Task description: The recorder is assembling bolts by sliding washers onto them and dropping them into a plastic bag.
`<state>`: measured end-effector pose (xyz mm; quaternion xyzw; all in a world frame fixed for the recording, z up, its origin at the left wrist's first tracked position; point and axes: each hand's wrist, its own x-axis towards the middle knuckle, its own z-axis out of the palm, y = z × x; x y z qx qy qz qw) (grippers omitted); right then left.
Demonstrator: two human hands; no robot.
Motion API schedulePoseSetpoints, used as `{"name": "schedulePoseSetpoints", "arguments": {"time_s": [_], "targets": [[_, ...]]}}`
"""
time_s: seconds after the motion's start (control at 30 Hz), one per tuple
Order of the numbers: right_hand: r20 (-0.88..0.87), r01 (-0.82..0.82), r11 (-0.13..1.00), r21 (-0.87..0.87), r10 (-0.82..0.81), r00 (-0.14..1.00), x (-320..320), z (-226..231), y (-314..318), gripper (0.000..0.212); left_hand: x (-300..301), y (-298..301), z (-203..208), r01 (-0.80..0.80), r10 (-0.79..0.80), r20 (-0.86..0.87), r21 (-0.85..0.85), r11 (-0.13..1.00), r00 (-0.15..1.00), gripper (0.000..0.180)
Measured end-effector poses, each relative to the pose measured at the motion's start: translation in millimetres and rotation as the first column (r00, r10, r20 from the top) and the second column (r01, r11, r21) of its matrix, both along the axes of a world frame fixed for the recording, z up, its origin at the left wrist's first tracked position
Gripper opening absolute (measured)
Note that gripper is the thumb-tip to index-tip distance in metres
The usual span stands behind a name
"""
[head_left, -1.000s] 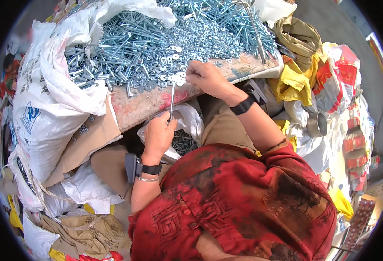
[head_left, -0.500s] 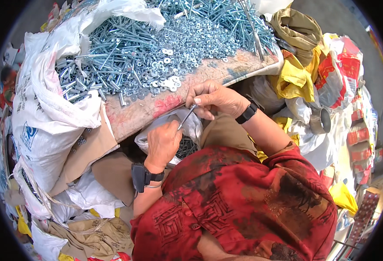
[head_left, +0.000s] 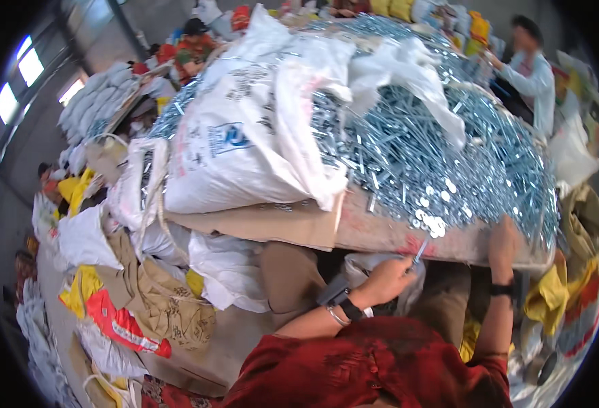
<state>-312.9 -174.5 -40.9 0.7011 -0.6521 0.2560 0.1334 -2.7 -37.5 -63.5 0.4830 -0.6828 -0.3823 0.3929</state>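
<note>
A bare right hand (head_left: 504, 248) blurs at the beige worktop's (head_left: 378, 226) near edge; a bare left hand (head_left: 384, 281) hides a slim silvery metal rod's (head_left: 421, 251) lower end.

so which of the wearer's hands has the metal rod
The left hand, with the silver bangle, holds a thin metal rod; the right hand, at the edge of the heap, shows none.

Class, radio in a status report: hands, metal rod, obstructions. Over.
Left hand gripping the slim metal rod, pointing up toward washers. Right hand at near edge of hardware pile, blurred, contents unclear. White sack left of pile, away from both hands.
</note>
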Motion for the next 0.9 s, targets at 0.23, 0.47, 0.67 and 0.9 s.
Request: {"name": "schedulePoseSetpoints", "arguments": {"time_s": [0.23, 0.47, 0.67, 0.9], "targets": [[0.943, -0.688, 0.725, -0.011, 0.237, 0.235, 96.6, 75.9, 61.3, 0.012, 5.5, 10.6, 12.1, 0.037, -0.014, 0.162, -0.140, 0.989, 0.987, 0.023], [0.865, -0.841, 0.537, -0.062, 0.450, 0.223, 100.0, 86.4, 76.1, 0.018, 11.1, 17.6, 35.2, 0.117, -0.085, 0.191, -0.161, 0.980, 0.978, 0.022], [0.998, -0.913, 0.406, 0.051, 0.020, 0.064, 137.8, 72.7, 103.3, 0.019, 3.6, 22.3, 33.1, -0.101, 0.114, 0.020, -0.328, 0.939, 0.993, 0.020], [1.000, -0.906, 0.423, 0.006, 0.001, 0.007, 148.9, 67.0, 110.0, 0.017, 9.9, 22.1, 35.7, -0.045, 0.007, -0.168, -0.222, 0.974, 0.986, 0.019]]}}
